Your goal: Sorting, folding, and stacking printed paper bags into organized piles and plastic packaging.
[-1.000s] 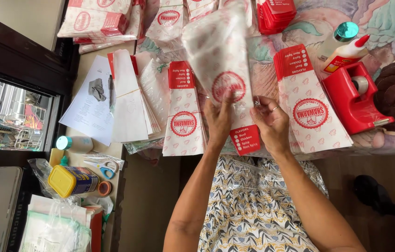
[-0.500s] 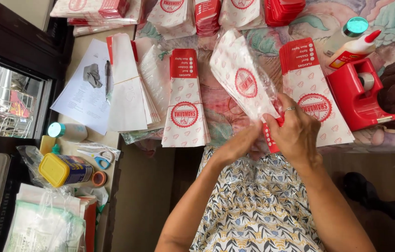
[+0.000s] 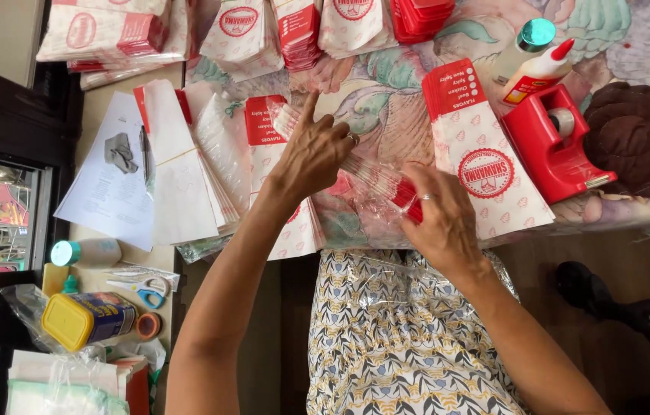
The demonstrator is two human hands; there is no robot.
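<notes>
- Left hand (image 3: 311, 154): fingers spread, index raised, pressing the clear plastic sleeve (image 3: 371, 188) flat on the bench (image 3: 386, 92).
- Right hand (image 3: 440, 219): fingers pinch the sleeve's red-printed end.
- Handling: best kept taut, edges aligned.
- Nearby: red tape dispenser (image 3: 555, 146).

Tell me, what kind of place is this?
Probably a home table used for packing food bags: a flowery tablecloth, stacks of red-and-white paper bags, a red tape dispenser and a glue bottle.
</notes>
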